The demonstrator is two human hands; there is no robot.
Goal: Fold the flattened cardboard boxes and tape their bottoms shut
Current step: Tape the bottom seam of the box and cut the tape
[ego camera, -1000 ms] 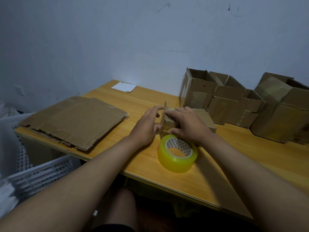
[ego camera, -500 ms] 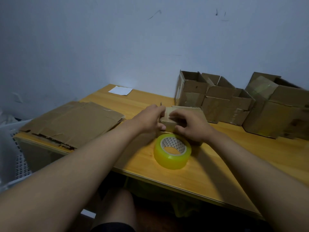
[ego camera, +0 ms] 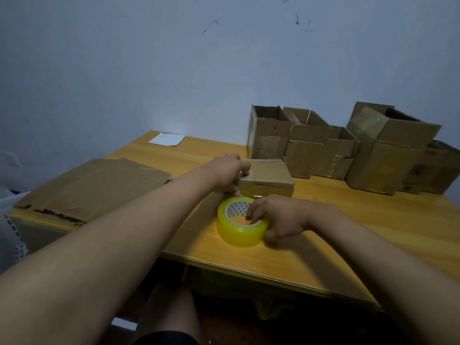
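Holding the box: your left hand [ego camera: 225, 174] rests on the small cardboard box [ego camera: 267, 176] and keeps its flaps down. The fingers lie on top and the thumb is at the near side.
Step now: the box is folded, and I think you are at the taping part. You are going for the tape.
Left grip: curled over the left end of the box, holding it flat on the table [ego camera: 348, 232].
Right grip: your right hand [ego camera: 276, 219] is on the yellow tape roll [ego camera: 240, 224]. The fingertips [ego camera: 250, 215] dip into the hole and the thumb is on the outer side, so it pinches the roll. It looks like a light hold, not a tight one.
Where the roll is: right under your right grip, just in front of the box, close to your left grip.
Arms: both reach forward over the table edge. The left arm is long and straight. The right arm bends in at the wrist.
Next move: I think you need to find the loose end of the tape. I cannot see it here. Then pull it over the seam while the left hand keeps pressing.
Other things: flat cardboard [ego camera: 92, 185] lies far out to the side of your left grip. Done boxes [ego camera: 311, 148] stand behind the small box by the wall.
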